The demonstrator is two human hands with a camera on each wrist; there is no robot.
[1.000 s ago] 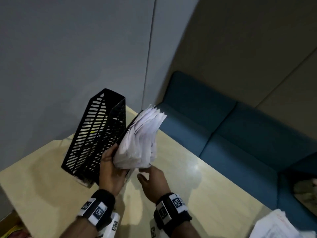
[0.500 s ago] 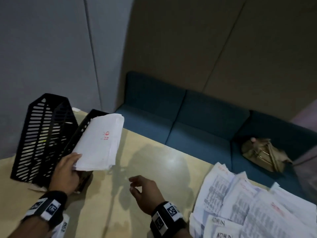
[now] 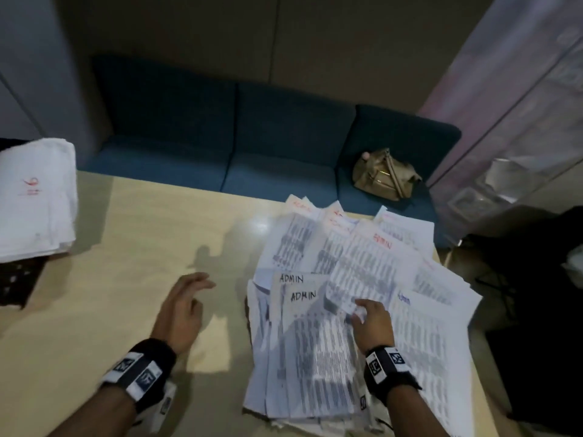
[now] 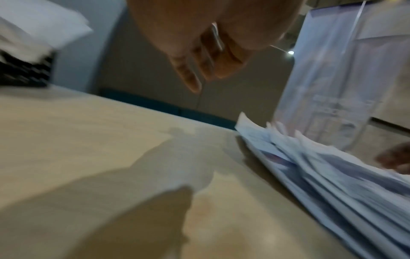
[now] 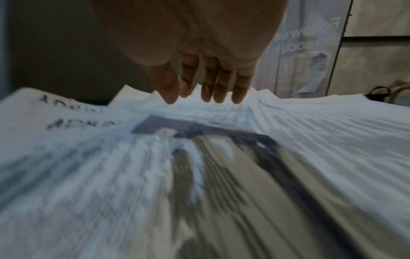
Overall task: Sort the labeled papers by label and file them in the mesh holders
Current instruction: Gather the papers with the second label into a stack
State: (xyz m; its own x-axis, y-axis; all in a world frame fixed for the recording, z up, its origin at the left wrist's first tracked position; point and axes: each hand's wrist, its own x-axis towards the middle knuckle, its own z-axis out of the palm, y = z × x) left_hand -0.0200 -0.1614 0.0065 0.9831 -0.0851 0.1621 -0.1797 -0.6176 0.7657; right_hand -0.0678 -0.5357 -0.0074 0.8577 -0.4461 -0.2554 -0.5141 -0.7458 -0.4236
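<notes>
A spread pile of printed papers (image 3: 362, 298) labeled ADMIN in black, red and blue lies on the table's right half. My right hand (image 3: 366, 313) reaches over the pile, its straight fingers (image 5: 213, 84) touching the top sheets. My left hand (image 3: 189, 298) hovers open above the bare tabletop, left of the pile, holding nothing. At the left edge a stack of white papers (image 3: 34, 197) with a red mark stands in a black mesh holder (image 3: 19, 279). The left wrist view shows the pile's edge (image 4: 332, 166) and the holder (image 4: 24, 73).
The light wooden table (image 3: 142, 253) ends at a blue bench sofa (image 3: 252, 137) behind it. A tan bag (image 3: 385, 175) sits on the sofa's right seat. A frosted glass panel (image 3: 511, 121) and dark items on the floor are at the right.
My left hand let go of the filed papers in the holder and moved right over the table. My right hand reached onto the ADMIN pile. The view swung right.
</notes>
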